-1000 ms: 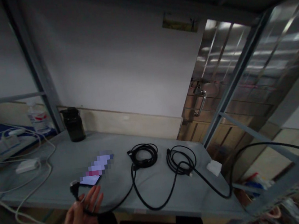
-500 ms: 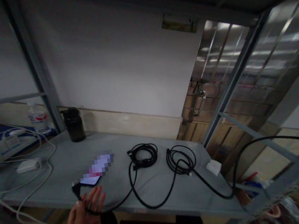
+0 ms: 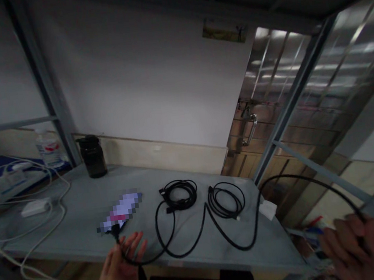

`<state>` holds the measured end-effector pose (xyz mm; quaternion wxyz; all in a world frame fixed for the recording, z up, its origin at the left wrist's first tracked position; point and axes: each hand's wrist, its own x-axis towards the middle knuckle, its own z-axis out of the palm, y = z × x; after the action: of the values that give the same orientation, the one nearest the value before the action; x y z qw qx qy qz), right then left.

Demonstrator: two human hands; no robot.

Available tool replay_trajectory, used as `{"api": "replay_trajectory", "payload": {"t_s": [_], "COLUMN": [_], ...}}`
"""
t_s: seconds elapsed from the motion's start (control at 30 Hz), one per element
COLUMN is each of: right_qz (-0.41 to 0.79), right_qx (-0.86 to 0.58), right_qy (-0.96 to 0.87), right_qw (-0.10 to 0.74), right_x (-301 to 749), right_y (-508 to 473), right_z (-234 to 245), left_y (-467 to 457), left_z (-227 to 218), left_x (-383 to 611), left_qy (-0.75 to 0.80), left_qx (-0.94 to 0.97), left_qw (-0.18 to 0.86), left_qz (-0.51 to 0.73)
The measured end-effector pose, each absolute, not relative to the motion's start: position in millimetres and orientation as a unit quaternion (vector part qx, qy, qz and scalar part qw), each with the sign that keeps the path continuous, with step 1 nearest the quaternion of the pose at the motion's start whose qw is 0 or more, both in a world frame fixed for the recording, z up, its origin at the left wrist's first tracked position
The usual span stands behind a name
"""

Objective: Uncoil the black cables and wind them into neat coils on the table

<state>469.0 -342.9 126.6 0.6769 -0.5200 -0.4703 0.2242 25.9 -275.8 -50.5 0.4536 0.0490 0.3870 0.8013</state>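
Note:
My left hand [image 3: 121, 268] pinches a thick black cable [image 3: 182, 254] just behind its plug end [image 3: 115, 230], its other fingers loosely spread. That plug is over the near end of a lit phone [image 3: 124, 211] lying on the grey table. On the right, my right hand [image 3: 363, 245] is closed round another stretch of the same cable, which arches up from the table to it. Between the hands the cable lies in loose bends. Behind these bends lie a coiled black cable [image 3: 195, 193] and a second, thinner coil [image 3: 215, 204].
A dark lidded bottle [image 3: 92, 157] stands at the back left of the table [image 3: 137, 178]. White cords [image 3: 27, 259] and a white adapter [image 3: 35, 207] lie at the left, near a clear bottle [image 3: 49, 150]. A crumpled white paper [image 3: 268, 209] sits at the right edge. Metal posts frame the table.
My left hand has moved right with the plug, which now overlaps the phone. My right hand has come into view at the lower right, gripping the cable, and its bends have shifted left.

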Motion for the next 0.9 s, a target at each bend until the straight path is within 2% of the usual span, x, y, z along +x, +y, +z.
{"api": "replay_trajectory", "payload": {"t_s": [0.03,0.07,0.13,0.23,0.33,0.47,0.63,0.9], "right_qz": [0.288,0.347,0.39,0.332,0.302,0.213,0.179,0.042], "right_qx": [-0.493,-0.472,-0.46,-0.464,-0.421,-0.401,-0.376,-0.365], "right_qy": [-0.453,-0.476,-0.532,-0.64,-0.763,-0.84,-0.863,-0.895], "right_qw": [0.685,0.655,0.595,0.514,0.387,0.299,0.284,0.254], "right_x": [454,437,402,349,305,269,251,250], "right_y": [-337,-332,-323,-314,-307,-293,-284,-282], "right_z": [117,105,77,37,8,-19,-39,-63], "left_y": [-275,-274,-273,-276,-281,-284,-285,-275], "left_z": [-50,-49,-45,-37,-32,-34,-28,-13], "left_x": [32,38,51,69,79,81,79,89], "left_qy": [0.388,0.386,0.377,0.363,0.355,0.34,0.335,0.343], "left_qx": [0.055,0.063,0.08,0.095,0.101,0.122,0.123,0.216], "left_qw": [0.474,0.496,0.545,0.61,0.645,0.661,0.666,0.661], "left_qz": [0.789,0.775,0.745,0.698,0.67,0.657,0.655,0.632]}}
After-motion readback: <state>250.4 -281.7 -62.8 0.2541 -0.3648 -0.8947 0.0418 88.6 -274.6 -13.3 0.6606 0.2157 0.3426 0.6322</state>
